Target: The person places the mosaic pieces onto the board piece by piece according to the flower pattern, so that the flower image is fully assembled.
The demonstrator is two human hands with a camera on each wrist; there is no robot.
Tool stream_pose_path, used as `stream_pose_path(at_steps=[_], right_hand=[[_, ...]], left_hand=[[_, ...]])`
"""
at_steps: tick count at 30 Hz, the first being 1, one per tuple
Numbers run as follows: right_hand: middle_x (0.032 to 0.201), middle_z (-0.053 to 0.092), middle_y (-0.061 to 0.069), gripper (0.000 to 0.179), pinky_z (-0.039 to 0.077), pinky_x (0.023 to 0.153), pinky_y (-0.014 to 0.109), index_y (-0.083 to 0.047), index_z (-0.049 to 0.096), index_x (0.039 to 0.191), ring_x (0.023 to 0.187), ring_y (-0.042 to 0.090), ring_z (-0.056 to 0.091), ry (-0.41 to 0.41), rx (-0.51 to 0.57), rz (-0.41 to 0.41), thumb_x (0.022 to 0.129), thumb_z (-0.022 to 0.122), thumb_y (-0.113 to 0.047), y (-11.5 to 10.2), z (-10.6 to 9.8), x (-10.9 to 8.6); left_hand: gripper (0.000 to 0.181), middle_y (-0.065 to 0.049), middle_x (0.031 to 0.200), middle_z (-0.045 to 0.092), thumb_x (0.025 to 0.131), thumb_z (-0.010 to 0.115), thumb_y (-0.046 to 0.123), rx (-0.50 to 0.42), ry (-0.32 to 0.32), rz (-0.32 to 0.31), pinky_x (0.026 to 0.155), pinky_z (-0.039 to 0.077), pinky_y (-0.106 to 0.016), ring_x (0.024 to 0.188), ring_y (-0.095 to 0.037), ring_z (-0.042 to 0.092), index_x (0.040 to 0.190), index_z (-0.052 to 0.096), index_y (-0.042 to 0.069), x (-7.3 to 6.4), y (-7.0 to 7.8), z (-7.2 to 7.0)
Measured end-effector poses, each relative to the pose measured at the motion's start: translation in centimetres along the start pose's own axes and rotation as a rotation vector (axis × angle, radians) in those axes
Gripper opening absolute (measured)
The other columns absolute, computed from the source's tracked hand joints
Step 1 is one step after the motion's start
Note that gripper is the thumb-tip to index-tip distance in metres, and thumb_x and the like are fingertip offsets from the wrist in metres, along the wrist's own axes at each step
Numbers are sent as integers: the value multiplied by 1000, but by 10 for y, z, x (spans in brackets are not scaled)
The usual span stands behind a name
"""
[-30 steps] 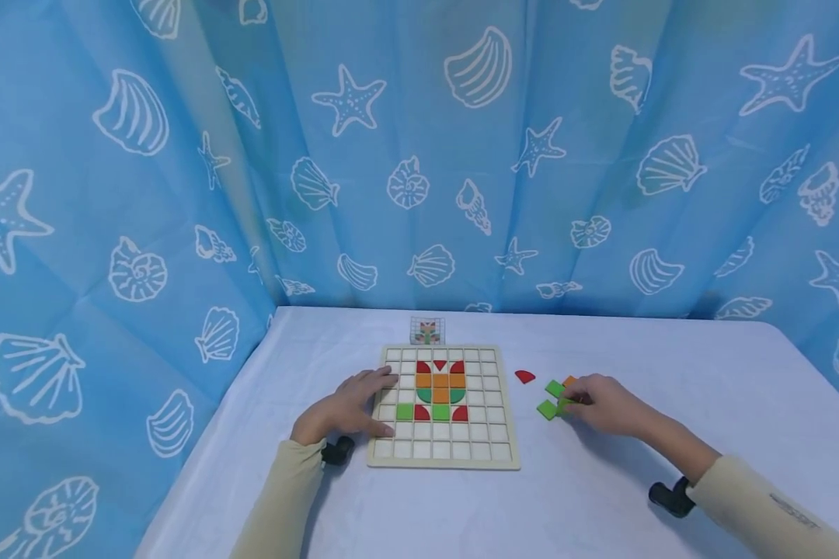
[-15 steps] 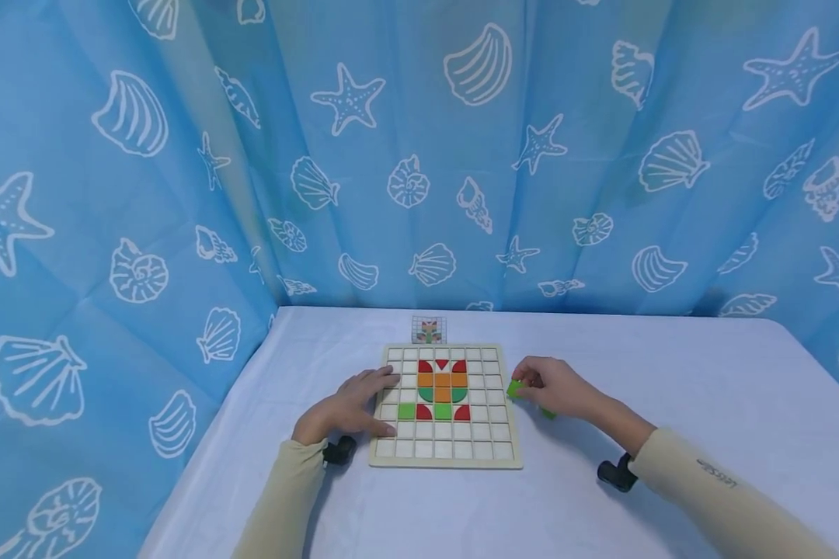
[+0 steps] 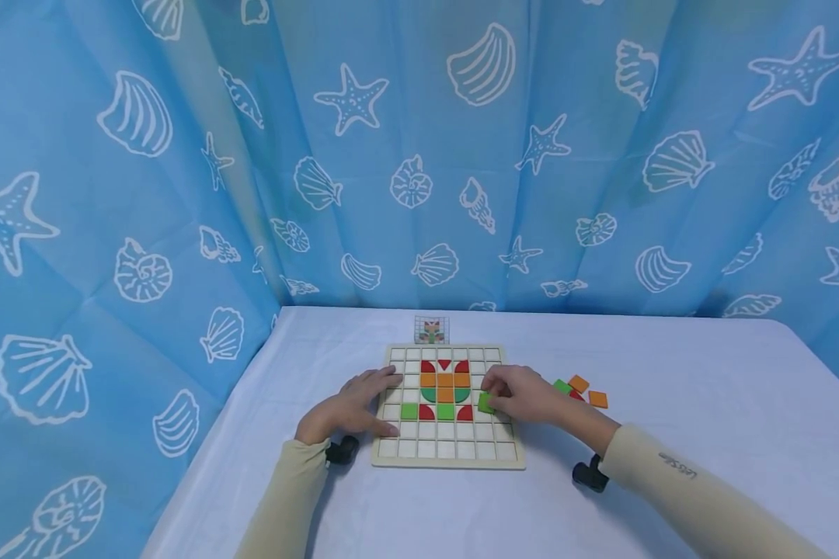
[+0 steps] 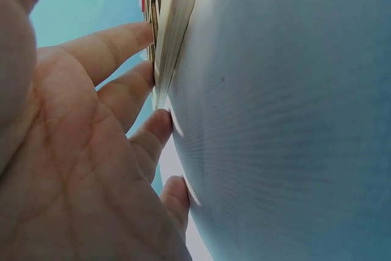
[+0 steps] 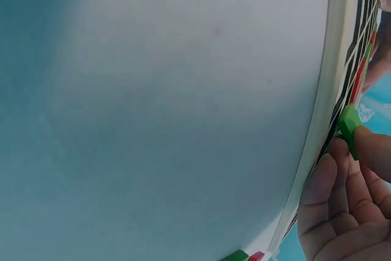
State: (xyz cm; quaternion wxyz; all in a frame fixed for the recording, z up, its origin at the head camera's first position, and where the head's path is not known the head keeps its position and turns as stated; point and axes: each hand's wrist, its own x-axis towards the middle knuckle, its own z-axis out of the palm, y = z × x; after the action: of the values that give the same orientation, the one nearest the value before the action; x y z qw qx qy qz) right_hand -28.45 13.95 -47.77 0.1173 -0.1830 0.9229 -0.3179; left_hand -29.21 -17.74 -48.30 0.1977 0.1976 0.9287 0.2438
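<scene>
A square wooden grid board (image 3: 449, 464) lies on the white table, with red, orange and green tiles forming a tulip-like figure in its cells. My right hand (image 3: 524, 394) pinches a light green square tile (image 3: 485, 403) between thumb and fingers, over the board's right-hand columns. The right wrist view shows the same green tile (image 5: 350, 128) tilted at the fingertips, close over the grid. My left hand (image 3: 349, 404) rests on the board's left edge with fingers spread. In the left wrist view its fingertips (image 4: 144, 33) touch the board's side (image 4: 177, 16).
Right of the board lie loose tiles: an orange one (image 3: 597, 399), another orange tile (image 3: 579, 383) and a green one (image 3: 562, 386), with red partly hidden by the right arm. A small pattern card (image 3: 431, 330) lies behind the board. A blue shell-print curtain (image 3: 419, 155) hangs beyond.
My right hand has picked up a green tile from the loose pile and carried it left over the board. My left hand has stayed on the board's left edge.
</scene>
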Motion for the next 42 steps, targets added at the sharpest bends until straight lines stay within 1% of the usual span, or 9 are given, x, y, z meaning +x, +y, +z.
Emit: stream_pose_path(at_steps=[4, 8, 13, 19, 24, 27, 30, 37, 42], right_hand=[[83, 63, -6, 11, 51, 73, 25, -16, 65, 96, 77, 12, 56, -5, -16, -2, 89, 73, -14, -1, 1, 0], [84, 63, -6, 11, 52, 73, 26, -16, 65, 96, 78, 12, 55, -17, -24, -8, 89, 74, -14, -1, 2, 0], [85, 63, -6, 14, 53, 75, 26, -19, 64, 95, 81, 12, 56, -27, -20, 20, 88, 76, -15, -3, 4, 1], [84, 62, -7, 15, 54, 74, 25, -20, 64, 93, 81, 12, 57, -28, -31, 26, 87, 76, -14, -7, 8, 2], [88, 61, -6, 12, 54, 74, 25, -19, 69, 93, 82, 11, 55, -2, -97, 22, 85, 78, -15, -9, 10, 3], [88, 61, -6, 10, 54, 74, 24, -19, 72, 90, 82, 10, 54, -4, -117, 18, 84, 79, -16, -8, 9, 1], [86, 63, -7, 8, 54, 74, 24, -18, 73, 88, 81, 10, 55, -19, -102, 15, 84, 79, -16, -7, 9, 2], [85, 63, -6, 9, 55, 75, 26, -19, 72, 87, 81, 11, 56, -39, -52, 39, 84, 79, -15, -6, 8, 3], [82, 62, -5, 9, 53, 73, 25, -18, 71, 87, 80, 12, 56, -50, -25, 50, 84, 79, -15, -7, 9, 2]], left_hand=[[92, -3, 165, 22, 78, 83, 40, 8, -3, -12, 122, 16, -56, 152, -33, 14, 154, 35, 24, -1, 2, 0], [93, -5, 165, 22, 77, 84, 39, 8, 1, -7, 122, 16, -56, 152, -33, 16, 154, 35, 22, -1, 4, -1], [93, -4, 165, 22, 77, 84, 40, 9, 4, -10, 122, 16, -55, 152, -32, 16, 154, 35, 22, -1, 2, 0], [93, -5, 165, 21, 78, 83, 40, 7, 1, 1, 123, 15, -54, 152, -32, 16, 155, 35, 21, -1, 0, 0], [93, -5, 165, 21, 78, 83, 40, 2, 2, 8, 122, 15, -55, 152, -33, 15, 155, 35, 21, 0, 0, 0], [93, -5, 165, 22, 77, 84, 40, -2, -1, 8, 122, 15, -55, 152, -33, 15, 154, 35, 21, 0, 1, 0], [93, -5, 165, 22, 77, 84, 39, -4, 0, 5, 122, 16, -55, 152, -33, 15, 154, 35, 21, -1, 3, -1], [93, -7, 165, 22, 78, 83, 39, 6, -1, 17, 122, 15, -55, 152, -33, 15, 155, 34, 19, -1, 3, -2], [94, -4, 165, 21, 77, 83, 41, 0, -5, 1, 122, 16, -55, 152, -32, 15, 155, 34, 21, -1, 1, 0]])
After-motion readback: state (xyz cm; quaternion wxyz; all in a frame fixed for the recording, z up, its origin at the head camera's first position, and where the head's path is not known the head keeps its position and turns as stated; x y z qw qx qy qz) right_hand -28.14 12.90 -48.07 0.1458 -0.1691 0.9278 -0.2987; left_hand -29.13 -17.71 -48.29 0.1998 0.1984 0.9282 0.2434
